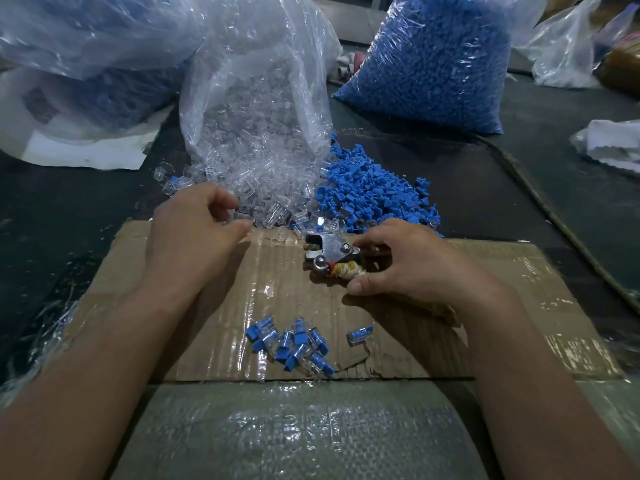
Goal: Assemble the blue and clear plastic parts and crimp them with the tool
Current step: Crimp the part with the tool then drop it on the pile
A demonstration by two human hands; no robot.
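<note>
The right hand point(408, 268) clasps the tool point(329, 252); the left hand point(194, 237), fingers curled, hold indeterminate, reaches the clear parts point(273, 211), which a careless pick may scatter.

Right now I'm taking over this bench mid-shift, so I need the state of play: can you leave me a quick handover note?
Left hand: fingers curled at the edge of the clear parts; I cannot tell whether it holds one.
Right hand: grips the crimp tool, which lies on the cardboard.
Blue parts: loose pile just right of the clear ones.
Done: a small cluster of assembled pieces on the near cardboard.
Left: both loose piles are large, so most of the job.
</note>
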